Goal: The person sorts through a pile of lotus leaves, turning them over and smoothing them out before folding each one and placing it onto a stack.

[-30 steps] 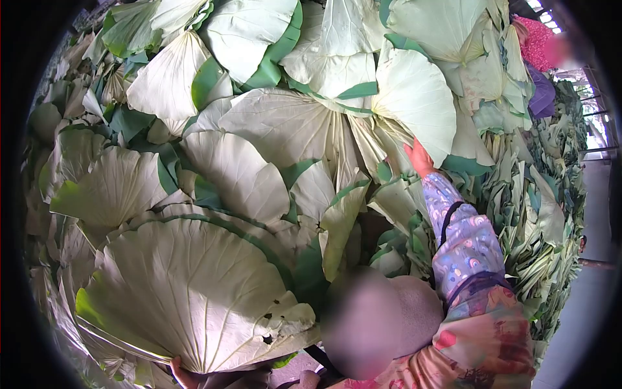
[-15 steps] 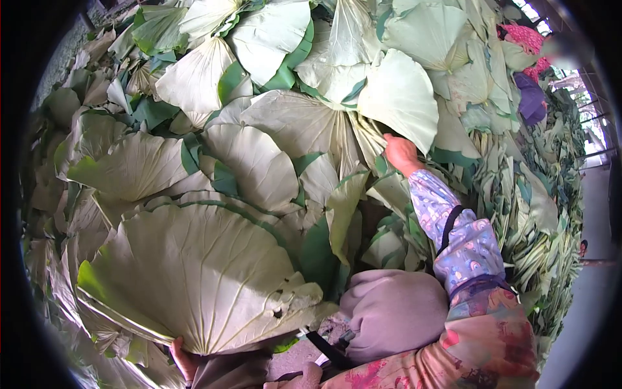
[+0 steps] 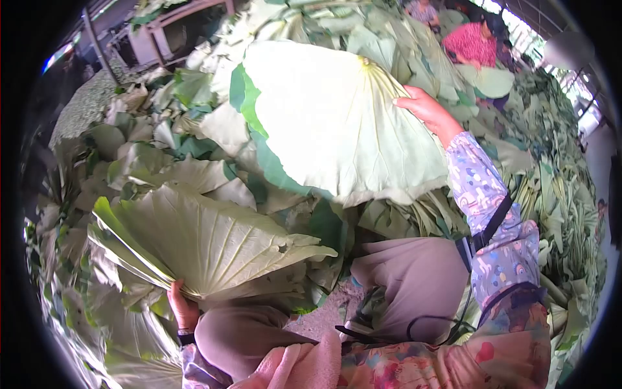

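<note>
We held the bright leaf [image 3: 317, 123] up at 12 o'clock, right hand [image 3: 424, 109] clamped on its edge; our left hand [image 3: 183, 308] pinched the darker leaf [image 3: 201, 240] around 8. Both seemed light, papery and easy to tear, so the gathered ribs [image 3: 382, 79] looked like our safest grip.

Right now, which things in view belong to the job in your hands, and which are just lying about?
Part of the job:
- bright leaf, held in the right hand
- shaded leaf, held in the left hand
- heaped leaves, probably, being similar material

Apparently just there:
- pink cloth near the lap
- metal post at the back
</note>
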The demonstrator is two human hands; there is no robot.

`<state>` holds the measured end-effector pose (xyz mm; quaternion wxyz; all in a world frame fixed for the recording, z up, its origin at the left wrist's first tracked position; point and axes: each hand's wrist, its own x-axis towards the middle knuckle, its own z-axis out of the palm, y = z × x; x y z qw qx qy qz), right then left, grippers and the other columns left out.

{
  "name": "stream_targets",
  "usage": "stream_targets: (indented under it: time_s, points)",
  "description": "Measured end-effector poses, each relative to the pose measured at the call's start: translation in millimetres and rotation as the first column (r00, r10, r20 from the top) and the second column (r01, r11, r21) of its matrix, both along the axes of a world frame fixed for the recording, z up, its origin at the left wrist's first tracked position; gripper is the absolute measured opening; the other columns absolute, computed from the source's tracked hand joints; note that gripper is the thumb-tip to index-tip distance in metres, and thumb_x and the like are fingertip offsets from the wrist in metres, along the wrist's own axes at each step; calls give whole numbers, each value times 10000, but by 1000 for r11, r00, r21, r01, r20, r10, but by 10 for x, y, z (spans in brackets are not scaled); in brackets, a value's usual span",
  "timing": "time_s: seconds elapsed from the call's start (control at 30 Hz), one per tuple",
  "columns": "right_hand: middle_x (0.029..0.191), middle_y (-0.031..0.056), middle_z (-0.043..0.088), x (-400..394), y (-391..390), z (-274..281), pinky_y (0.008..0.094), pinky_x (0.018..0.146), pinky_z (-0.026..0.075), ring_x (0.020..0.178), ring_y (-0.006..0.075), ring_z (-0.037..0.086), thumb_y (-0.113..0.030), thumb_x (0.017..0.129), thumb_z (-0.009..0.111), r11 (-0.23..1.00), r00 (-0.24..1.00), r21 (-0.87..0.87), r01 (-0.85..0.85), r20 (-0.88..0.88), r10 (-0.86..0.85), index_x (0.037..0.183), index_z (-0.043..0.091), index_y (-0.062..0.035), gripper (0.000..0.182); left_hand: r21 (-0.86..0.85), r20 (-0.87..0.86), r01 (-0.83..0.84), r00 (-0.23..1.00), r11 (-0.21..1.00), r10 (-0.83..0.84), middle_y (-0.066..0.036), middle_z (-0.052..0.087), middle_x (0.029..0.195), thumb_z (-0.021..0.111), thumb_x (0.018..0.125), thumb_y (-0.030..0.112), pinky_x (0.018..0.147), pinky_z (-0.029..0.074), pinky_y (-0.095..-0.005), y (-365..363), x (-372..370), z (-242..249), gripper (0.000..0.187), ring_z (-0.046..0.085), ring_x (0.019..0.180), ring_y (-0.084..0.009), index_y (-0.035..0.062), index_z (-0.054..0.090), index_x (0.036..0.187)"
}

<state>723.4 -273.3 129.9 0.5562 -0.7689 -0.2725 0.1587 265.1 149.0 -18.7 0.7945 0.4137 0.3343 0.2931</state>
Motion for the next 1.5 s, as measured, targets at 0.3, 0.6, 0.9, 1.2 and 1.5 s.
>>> stream_targets:
  time_s: [0.3, 0.6, 0.9, 1.2, 1.5]
  points:
    - [1025, 86, 591, -392, 579, -713, 307, 859, 404, 991, 174, 529, -179, 755, 649, 974, 971, 197, 113, -231, -65, 1118, 525, -17, 417, 222, 224, -354, 925, 909, 306, -44, 568, 952, 563, 789, 149, 796, 445, -325, 18, -1310, 875, 255, 543, 876, -174, 35, 528, 1014]
    - [831, 11, 591, -821, 512, -3278, 265, 520, 434, 632, 97, 548, -160, 772, 591, 923, 833, -244, 297, -407, -376, 1110, 540, -71, 353, 197, 257, -454, 879, 869, 400, -81, 568, 932, 526, 824, 154, 803, 446, -333, 325, -1526, 1222, 194, 546, 872, -189, 5, 540, 947]
    - [1064, 134, 593, -519, 879, -4006, 296, 789, 457, 958, 202, 577, -211, 747, 657, 860, 908, -319, 399, 9, -419, 1159, 496, 22, 500, 69, 46, -422, 907, 904, 420, -82, 569, 974, 553, 789, 148, 801, 453, -374, 420, -1106, 633, 199, 552, 889, -214, 23, 522, 941]
    - [1007, 216, 589, -546, 1329, -4025, 358, 859, 428, 981, 311, 557, -307, 592, 750, 766, 910, -514, 386, 77, -407, 1035, 574, -5, 565, 204, -232, -253, 926, 946, 298, -67, 557, 904, 537, 749, 49, 746, 464, -303, 374, -1057, 399, 166, 547, 830, -169, 1, 543, 908]
    - [1153, 211, 506, -679, 1523, -4021, 374, 919, 388, 1079, 338, 480, -304, 566, 781, 663, 837, -512, 547, 323, -441, 1228, 385, 8, 832, 126, -191, -174, 962, 977, 196, -62, 564, 870, 572, 720, 3, 714, 458, -313, 376, -910, 265, 129, 548, 771, -178, 37, 517, 832]
